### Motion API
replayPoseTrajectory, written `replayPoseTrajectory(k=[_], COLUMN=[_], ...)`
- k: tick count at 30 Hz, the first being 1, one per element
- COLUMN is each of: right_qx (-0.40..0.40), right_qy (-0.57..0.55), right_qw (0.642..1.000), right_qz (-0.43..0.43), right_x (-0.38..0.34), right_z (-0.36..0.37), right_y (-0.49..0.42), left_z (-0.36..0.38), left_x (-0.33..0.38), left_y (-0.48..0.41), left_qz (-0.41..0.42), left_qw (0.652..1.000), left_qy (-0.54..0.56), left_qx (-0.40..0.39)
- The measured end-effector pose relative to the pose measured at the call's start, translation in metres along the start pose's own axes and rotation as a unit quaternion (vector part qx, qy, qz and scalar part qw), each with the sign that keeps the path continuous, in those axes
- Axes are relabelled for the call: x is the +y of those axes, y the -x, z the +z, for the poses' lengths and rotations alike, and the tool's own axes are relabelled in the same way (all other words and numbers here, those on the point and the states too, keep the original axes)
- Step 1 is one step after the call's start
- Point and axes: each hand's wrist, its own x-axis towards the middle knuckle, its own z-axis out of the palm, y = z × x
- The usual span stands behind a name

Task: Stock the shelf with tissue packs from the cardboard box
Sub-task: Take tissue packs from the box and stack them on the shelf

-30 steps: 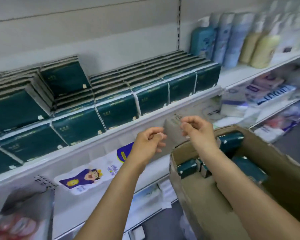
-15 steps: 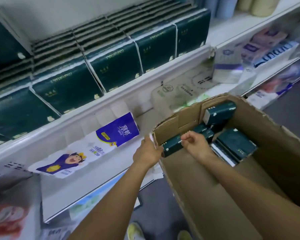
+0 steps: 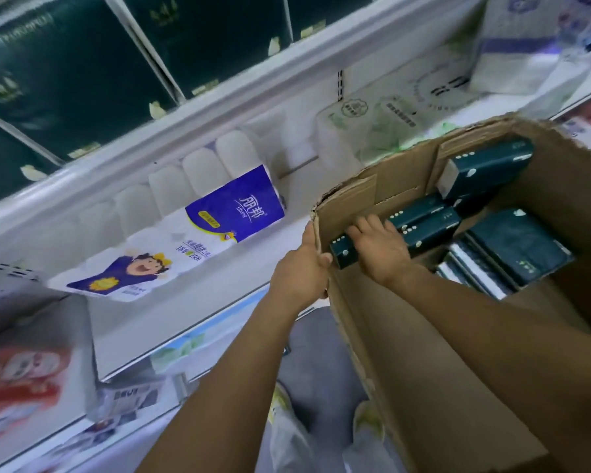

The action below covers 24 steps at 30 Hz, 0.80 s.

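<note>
Cardboard box (image 3: 406, 336) sits below the stocked shelf (image 3: 219, 97). The left hand (image 3: 301, 271) grips the box's near corner rim, thumb hooked inside. Within the box, the right hand (image 3: 381, 249) curls over a dark green tissue pack (image 3: 342, 250), more packs (image 3: 519, 247) lying beside it.

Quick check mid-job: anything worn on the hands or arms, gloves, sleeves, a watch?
Both hands are bare: the left hand and right hand wear no gloves. Both forearms are uncovered to the frame edge; no sleeve, watch or bracelet shows. No rings on the fingers in view.
</note>
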Motion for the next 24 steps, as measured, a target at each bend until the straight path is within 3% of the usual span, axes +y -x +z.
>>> replayPoseTrajectory(k=[7,10,12,13,15,17,20,24], right_qx=[-0.008,-0.003,0.001,0.006,0.009,0.011,0.029,0.043], right_qy=[0.102,0.025,-0.128,-0.240,-0.463,-0.598,-0.661,-0.703], right_qw=[0.993,1.000,0.988,0.960,0.856,0.758,0.699,0.653], right_qz=[-0.066,-0.006,0.090,0.144,0.229,0.262,0.271,0.278], right_x=[0.005,0.012,0.017,0.018,0.021,0.025,0.033,0.038], right_z=[0.013,0.008,0.004,-0.003,-0.016,-0.027,-0.041,-0.061], right_y=[0.002,0.011,0.019,0.024,0.032,0.039,0.055,0.074], left_z=[0.004,0.004,0.005,0.005,0.005,0.003,0.000,-0.007], left_x=[-0.007,-0.011,-0.011,-0.010,-0.008,-0.005,0.000,0.008], left_y=[0.000,0.000,0.000,0.001,0.001,0.003,0.009,0.021], left_qz=[-0.001,0.001,0.002,0.003,0.001,-0.002,0.008,-0.016], left_qw=[1.000,1.000,1.000,1.000,1.000,1.000,1.000,0.998], left_qy=[-0.017,-0.012,-0.004,0.002,0.013,0.013,0.013,0.054], left_qx=[0.004,0.008,0.007,0.007,0.003,-0.005,-0.006,0.028])
